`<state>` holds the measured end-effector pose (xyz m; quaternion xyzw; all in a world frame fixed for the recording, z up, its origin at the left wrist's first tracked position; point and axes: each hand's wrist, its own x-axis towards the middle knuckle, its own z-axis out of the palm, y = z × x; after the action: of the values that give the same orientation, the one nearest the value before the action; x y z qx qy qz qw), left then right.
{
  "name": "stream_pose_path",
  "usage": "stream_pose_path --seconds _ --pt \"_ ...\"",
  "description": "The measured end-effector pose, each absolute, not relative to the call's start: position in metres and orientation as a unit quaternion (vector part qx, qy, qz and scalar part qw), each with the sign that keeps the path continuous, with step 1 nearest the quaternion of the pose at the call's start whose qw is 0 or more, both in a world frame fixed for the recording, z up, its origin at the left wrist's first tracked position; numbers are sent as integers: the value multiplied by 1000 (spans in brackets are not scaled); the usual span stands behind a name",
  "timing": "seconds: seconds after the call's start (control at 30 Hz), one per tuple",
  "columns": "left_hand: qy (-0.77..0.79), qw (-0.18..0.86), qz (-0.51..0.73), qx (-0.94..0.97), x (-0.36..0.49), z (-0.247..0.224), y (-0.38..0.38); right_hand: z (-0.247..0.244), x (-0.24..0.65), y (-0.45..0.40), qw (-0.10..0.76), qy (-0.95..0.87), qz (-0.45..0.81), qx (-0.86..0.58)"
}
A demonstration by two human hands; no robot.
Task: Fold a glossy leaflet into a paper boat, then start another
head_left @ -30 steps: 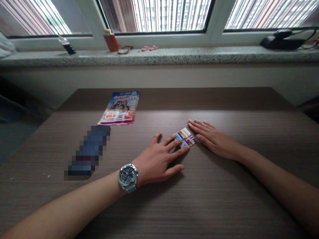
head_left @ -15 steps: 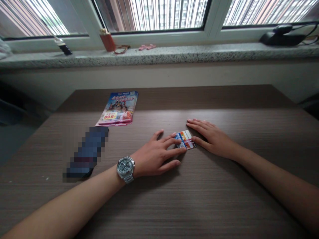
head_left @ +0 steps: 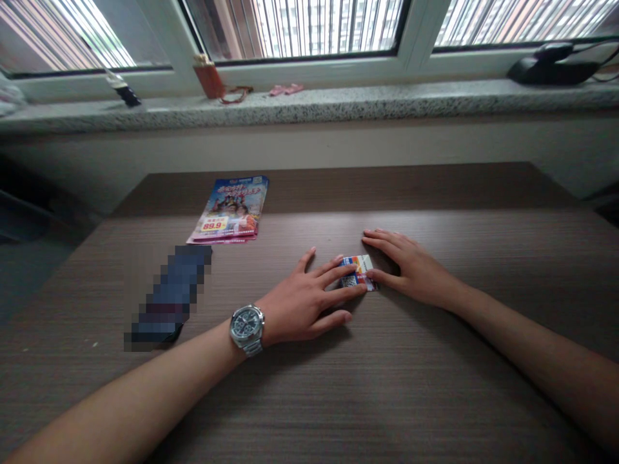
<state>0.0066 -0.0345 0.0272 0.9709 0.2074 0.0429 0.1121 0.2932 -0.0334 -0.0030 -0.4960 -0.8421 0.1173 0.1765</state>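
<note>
1. Printed card (head_left: 361,277) lay flat on the wood-grained counter (head_left: 309,399), between the two hands, somewhat nearer the far edge's right corner than its left one.
2. Left grip (head_left: 302,306) was palm down and spread, its fingers apart; several fingertips rested over the card's left part, and the thumb pointed past its lower side. Nothing was clamped in it.
3. Right grip (head_left: 416,270) was also palm down, its thumb well apart from the other fingers and resting at the card's right side. Those fingers lay close together, reaching beyond the card toward the counter's far edge.
4. A metal-banded watch (head_left: 247,325) circled the left wrist.
5. A stack of brochures (head_left: 232,209), its top one marked 89.9, lay near the counter's far left corner, just in from the far edge.
6. A dark oblong object (head_left: 171,296), obscured by pixelation, lay below the stack, toward the counter's left edge; whether the two touched could not be told.
7. Beyond the far edge, a speckled stone sill (head_left: 387,106) carried a red case (head_left: 209,80) left of some small pink items (head_left: 285,89), with a black device (head_left: 551,71) and its cable toward the right end.
</note>
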Motion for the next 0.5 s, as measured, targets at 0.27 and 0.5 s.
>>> stream_pose_path --seconds 0.27,0.5 --pt "215 109 35 970 8 28 -35 -2 301 -31 145 -859 131 -474" --pt "214 110 33 970 7 29 -35 -1 307 -29 130 -866 152 -458"
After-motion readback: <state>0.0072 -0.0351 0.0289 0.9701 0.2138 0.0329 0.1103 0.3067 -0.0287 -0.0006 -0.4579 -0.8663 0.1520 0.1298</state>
